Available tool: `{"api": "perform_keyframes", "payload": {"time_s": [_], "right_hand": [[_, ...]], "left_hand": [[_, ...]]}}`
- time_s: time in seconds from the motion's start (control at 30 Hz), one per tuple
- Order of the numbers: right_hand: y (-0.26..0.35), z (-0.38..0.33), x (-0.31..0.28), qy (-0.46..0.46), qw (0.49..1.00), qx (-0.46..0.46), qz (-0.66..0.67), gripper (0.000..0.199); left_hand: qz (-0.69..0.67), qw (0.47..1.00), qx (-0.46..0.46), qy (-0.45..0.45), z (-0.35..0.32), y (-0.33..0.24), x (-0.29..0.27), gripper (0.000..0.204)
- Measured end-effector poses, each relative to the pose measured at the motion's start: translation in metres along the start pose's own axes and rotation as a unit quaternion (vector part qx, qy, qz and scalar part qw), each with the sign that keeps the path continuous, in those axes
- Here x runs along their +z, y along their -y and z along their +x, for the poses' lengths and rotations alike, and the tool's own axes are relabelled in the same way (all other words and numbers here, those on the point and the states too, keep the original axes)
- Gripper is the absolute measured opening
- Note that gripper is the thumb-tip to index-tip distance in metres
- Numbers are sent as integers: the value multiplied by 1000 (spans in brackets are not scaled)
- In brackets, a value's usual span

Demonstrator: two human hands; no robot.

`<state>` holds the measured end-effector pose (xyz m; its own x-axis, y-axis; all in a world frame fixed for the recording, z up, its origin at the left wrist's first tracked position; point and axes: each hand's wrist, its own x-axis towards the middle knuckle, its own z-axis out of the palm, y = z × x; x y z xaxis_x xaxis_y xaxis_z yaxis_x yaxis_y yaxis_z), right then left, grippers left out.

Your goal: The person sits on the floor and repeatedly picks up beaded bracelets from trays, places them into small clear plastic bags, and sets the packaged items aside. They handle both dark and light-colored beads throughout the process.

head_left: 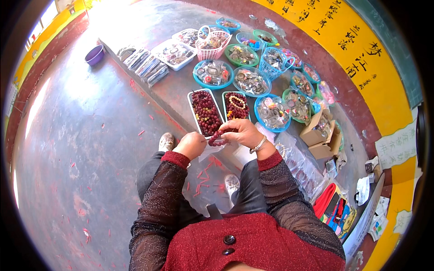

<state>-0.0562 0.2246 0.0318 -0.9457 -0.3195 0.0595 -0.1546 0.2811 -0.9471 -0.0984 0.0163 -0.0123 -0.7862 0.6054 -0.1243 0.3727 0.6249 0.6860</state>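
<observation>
My right hand [246, 133], with a bangle at its wrist, pinches a string of dark red beads [219, 138] between thumb and fingers. Close to the beads' left end is my left hand [191, 144], its fingers closed; what they hold is too small to make out. Just beyond my hands, a white tray [190, 100] is filled with dark red bead strings [207, 113] and a few yellow beads. Beside it, a second pale tray [224, 102] holds more red strings and a light wooden bead bracelet [238, 102].
Round blue basins [256, 108] and a green basin [227, 58] of bagged jewellery crowd the raised floor, with a pink basket [209, 54]. Plastic packets [300, 169] and an open cardboard box [322, 151] lie right. A purple basin [94, 55] stands far left, below a step edge.
</observation>
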Motion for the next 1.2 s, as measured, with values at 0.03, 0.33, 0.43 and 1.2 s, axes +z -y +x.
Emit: {"api": "perform_keyframes", "payload": {"time_s": [0.03, 0.33, 0.43, 1.2], "right_hand": [[-4, 0, 1, 10, 1000, -10, -25, 21], [-10, 6, 33, 58, 952, -47, -297, 18], [-13, 6, 43, 58, 934, -70, -347, 14], [5, 6, 40, -75, 981, -89, -155, 21]], "left_hand": [[2, 1000, 0, 4, 0, 0, 0, 21], [84, 993, 79, 3, 4, 11, 12, 17], [67, 995, 69, 2, 3, 11, 13, 18], [-402, 904, -90, 112, -2, -6, -19, 24]]}}
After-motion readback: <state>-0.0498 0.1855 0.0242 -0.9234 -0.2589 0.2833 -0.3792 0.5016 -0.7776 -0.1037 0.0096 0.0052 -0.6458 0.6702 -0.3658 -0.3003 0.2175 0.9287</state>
